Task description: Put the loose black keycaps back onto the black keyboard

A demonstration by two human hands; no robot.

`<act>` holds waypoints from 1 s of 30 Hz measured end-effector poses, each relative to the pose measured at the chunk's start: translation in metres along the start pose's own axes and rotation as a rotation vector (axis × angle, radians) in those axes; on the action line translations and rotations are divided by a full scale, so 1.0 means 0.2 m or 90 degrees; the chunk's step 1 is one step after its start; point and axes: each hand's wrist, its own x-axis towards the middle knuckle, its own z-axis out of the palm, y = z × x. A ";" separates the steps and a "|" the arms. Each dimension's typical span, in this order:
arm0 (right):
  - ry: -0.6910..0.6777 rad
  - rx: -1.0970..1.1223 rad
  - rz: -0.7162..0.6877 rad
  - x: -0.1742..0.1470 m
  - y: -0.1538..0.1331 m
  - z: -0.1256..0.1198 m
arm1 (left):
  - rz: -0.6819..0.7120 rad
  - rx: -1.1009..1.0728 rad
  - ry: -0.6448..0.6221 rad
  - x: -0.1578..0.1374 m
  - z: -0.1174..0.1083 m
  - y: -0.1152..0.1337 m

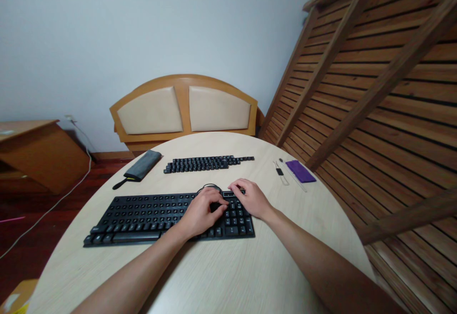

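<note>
A black keyboard (143,213) lies on the round table. Many of its upper key positions show small bare mounts, while the bottom rows and number pad carry keycaps. My left hand (203,211) is over its right part, with thumb and index fingertips pinched together beside the number pad. My right hand (252,197) is closed above the top right corner, thumb against the bent fingers. Anything between the fingers of either hand is too small or hidden to make out. Behind the keyboard, loose black keycaps (200,163) stand in rows.
A grey cloth (144,164) with a black strap lies at the back left of the pale table (296,257). On the right are a wire keycap puller (280,172), a thin brush (294,177) and a folded purple cloth (301,171). A black cable (210,185) curves behind the keyboard.
</note>
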 end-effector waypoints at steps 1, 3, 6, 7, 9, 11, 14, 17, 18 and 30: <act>-0.001 -0.001 0.002 0.00 0.00 0.00 | -0.004 -0.002 0.001 0.00 0.00 0.00; -0.002 -0.004 0.005 0.00 0.00 0.00 | -0.007 -0.006 0.001 0.00 0.00 -0.01; 0.001 -0.002 0.005 0.00 0.01 0.01 | -0.017 -0.013 -0.007 0.01 0.01 -0.02; 0.002 -0.002 0.003 0.01 0.01 0.01 | -0.022 -0.013 -0.012 0.01 0.01 -0.02; 0.002 -0.002 -0.001 0.01 0.02 0.02 | -0.027 -0.010 -0.021 0.01 0.00 -0.03; 0.000 -0.002 -0.004 0.01 0.03 0.03 | -0.026 -0.002 -0.028 0.02 0.00 -0.03; 0.000 0.001 -0.005 0.02 0.03 0.03 | -0.022 0.012 -0.037 0.02 0.00 -0.01; 0.000 0.005 -0.006 0.02 0.03 0.03 | -0.017 0.025 -0.049 0.02 -0.01 0.00; 0.000 0.006 -0.007 0.02 0.03 0.03 | -0.017 0.026 -0.052 0.02 -0.01 0.00; -0.004 0.009 0.000 0.02 0.03 0.02 | 0.007 0.057 -0.055 0.02 -0.02 -0.01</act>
